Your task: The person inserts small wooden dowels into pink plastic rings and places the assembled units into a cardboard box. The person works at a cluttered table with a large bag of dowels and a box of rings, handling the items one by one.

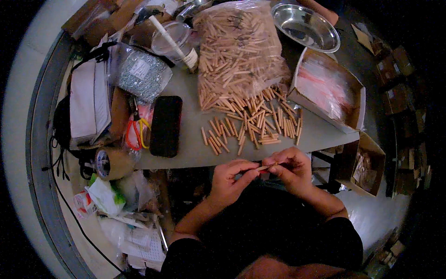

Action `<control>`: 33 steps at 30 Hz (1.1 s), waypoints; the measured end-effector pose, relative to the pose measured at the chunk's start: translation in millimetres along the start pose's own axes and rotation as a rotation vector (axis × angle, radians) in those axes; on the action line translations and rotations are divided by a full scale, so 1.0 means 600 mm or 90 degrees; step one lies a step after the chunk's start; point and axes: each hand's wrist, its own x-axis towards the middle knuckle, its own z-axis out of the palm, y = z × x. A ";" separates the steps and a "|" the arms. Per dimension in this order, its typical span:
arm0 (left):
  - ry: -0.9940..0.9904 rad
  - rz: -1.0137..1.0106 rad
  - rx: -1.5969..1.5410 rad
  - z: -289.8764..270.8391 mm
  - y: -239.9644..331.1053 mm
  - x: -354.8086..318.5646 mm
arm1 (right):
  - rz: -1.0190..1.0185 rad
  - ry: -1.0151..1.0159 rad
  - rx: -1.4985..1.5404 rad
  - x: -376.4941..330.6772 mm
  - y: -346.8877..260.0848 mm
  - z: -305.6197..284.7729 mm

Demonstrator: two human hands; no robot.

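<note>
Left hand (235, 179) and right hand (293, 172), fingers curled, pinch a small, slim tan piece (266, 167) between thumbs and fingertips, at the grey tabletop (195, 159)'s near edge. Beyond lie loose, tan, wooden-looking sticks (253, 122) before a large clear plastic bag (241, 56) full of them. Leftward lies a black, rectangular phone (166, 125); rightward, an open-topped cardboard box (320, 116).

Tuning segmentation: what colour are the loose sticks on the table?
Loose sticks: light orange-brown, best seen in the head view.
</note>
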 end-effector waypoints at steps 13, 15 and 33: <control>-0.120 -0.135 -0.214 0.028 0.044 0.001 | 0.023 0.021 0.086 -0.019 -0.025 -0.024; -0.122 -0.093 -0.162 0.028 0.046 0.001 | 0.000 0.010 0.070 -0.021 -0.026 -0.026; 0.009 0.122 0.076 0.051 0.044 0.001 | -0.140 -0.026 -0.013 -0.043 -0.028 -0.041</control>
